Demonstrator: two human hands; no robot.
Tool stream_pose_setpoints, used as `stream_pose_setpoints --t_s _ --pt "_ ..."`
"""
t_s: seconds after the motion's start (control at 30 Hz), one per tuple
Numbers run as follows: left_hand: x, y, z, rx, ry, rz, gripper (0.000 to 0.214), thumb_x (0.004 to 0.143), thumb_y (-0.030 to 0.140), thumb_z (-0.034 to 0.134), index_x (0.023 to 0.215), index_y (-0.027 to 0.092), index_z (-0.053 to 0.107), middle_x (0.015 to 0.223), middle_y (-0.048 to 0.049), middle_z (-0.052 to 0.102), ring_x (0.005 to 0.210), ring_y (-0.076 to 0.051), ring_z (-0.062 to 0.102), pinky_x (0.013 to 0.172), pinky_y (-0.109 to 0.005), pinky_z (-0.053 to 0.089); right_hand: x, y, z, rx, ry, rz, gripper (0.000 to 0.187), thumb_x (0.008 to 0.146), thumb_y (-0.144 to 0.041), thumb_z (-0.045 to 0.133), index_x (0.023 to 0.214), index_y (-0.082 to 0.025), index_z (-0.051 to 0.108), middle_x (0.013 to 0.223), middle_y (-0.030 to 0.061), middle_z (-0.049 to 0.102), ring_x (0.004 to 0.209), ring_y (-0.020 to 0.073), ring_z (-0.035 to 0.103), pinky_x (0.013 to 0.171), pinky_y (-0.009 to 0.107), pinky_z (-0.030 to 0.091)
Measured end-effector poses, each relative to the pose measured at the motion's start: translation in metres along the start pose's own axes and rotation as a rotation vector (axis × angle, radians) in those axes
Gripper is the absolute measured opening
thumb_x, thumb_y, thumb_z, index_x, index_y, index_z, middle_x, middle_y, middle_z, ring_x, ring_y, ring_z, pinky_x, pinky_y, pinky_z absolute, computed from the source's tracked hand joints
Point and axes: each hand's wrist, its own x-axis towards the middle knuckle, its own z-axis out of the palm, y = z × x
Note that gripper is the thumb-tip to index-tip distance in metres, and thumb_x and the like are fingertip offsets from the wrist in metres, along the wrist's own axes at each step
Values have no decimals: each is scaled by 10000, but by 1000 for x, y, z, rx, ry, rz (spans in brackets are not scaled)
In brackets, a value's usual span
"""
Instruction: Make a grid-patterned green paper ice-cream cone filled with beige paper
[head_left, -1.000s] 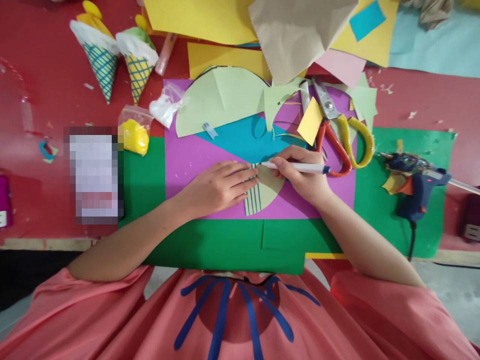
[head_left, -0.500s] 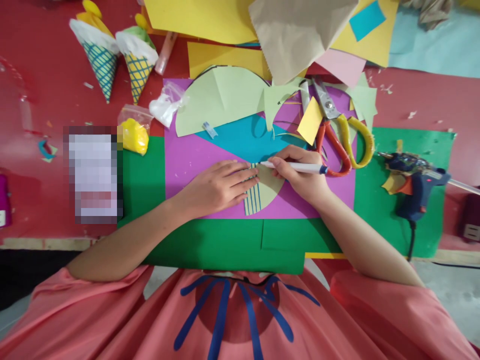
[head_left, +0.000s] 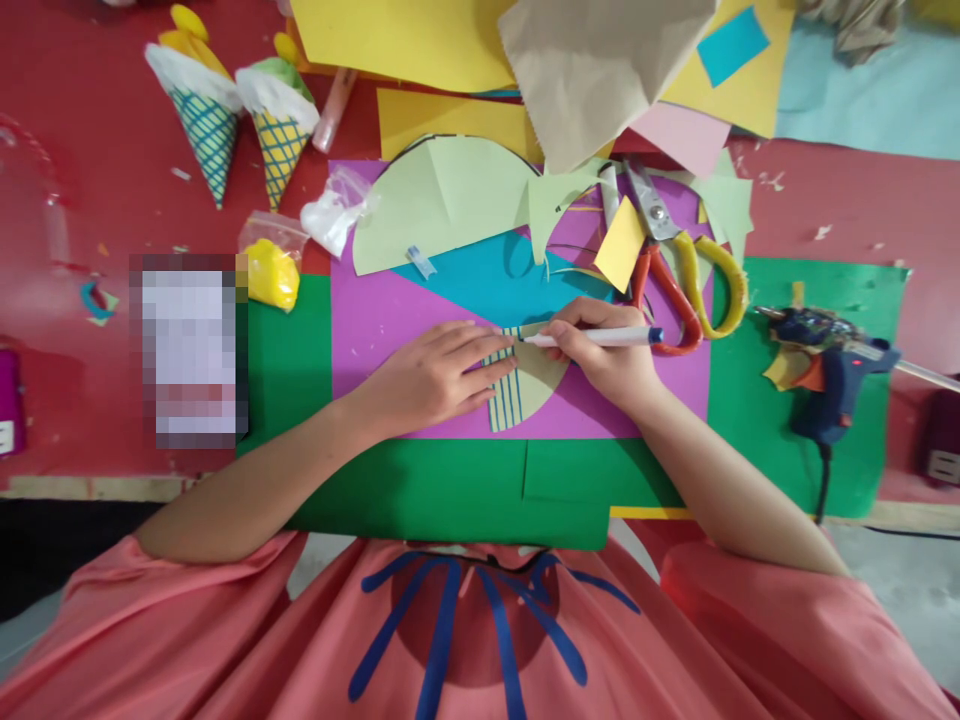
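Observation:
A pale green piece of paper [head_left: 541,378] with a curved edge and several blue stripes lies on the purple sheet [head_left: 367,350]. My left hand [head_left: 442,375] rests flat across its left part, fingers stretched out and covering some of the stripes. My right hand [head_left: 604,350] grips a white marker [head_left: 611,337] with a dark blue end, held nearly level. The marker's tip touches or almost touches the paper by the upper end of the rightmost stripe, close to my left fingertips.
Scissors [head_left: 664,235] with red and yellow handles lie beyond my right hand. A glue gun [head_left: 832,385] sits at right, a pixelated rectangle [head_left: 191,350] at left. Two paper cones [head_left: 206,130] and bags of yellow clay [head_left: 270,272] and white clay [head_left: 330,215] lie at upper left.
The marker's tip has moved slightly down along the rightmost stripe with my right hand. My left hand stays flat on the paper.

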Motion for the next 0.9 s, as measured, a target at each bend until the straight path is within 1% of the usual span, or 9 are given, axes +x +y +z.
stream_pose_setpoints --t_s 0.23,0.47,0.63,0.9 --pt "0 0 0 -3 3 -10 300 907 241 578 1195 179 635 1261 -112 622 1180 -255 570 1018 -439 477 0 2 2 -2 10 -13 232 859 -319 599 697 -156 625 614 4 618 548 96 516 525 240 396" --pt "1 0 -1 1 16 5 298 904 232 580 1187 159 639 1249 -123 629 1164 -263 584 1003 -439 491 0 1 1 4 12 -3 236 859 -335 604 707 -156 623 621 6 618 552 99 518 527 244 402" --pt "1 0 -1 -56 6 -21 324 889 220 603 1209 174 632 1261 -129 627 1199 -258 569 1033 -439 467 0 0 0 -31 -15 5 232 848 -305 588 668 -161 610 579 -1 605 521 95 501 506 241 377" --pt "0 0 -1 -82 -3 -34 352 881 207 611 1232 183 621 1273 -127 622 1204 -263 565 1041 -449 457 0 -1 0 -35 -43 -8 253 804 -280 586 581 -161 566 496 -25 520 473 74 422 468 236 300"
